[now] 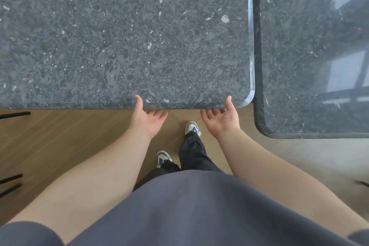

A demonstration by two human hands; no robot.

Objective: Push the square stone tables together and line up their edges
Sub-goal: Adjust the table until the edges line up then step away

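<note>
Stone benches stood side by side, and the grip of both hands was on the near edge of the left bench (pixel 119 36). The left hand (pixel 146 119) held that edge with the thumb on top and the fingers curled under it; the right hand (pixel 222 119) held it the same way, close to the rounded near-right corner. The right bench (pixel 309 56) stood just beside, with a thin dark gap between the two side edges. Its near edge lay closer to the person than the near edge of the left bench, so the two were not in one line. Both tops were dark grey speckled stone with pale flecks, polished, with rounded corners; the right one reflected a window. Below were two sneakers (pixel 192 127), black trousers and a grey shirt. Thin black legs (pixel 15 114) showed at the left over the wooden floor (pixel 60 146), which changed to a paler floor on the right.
</note>
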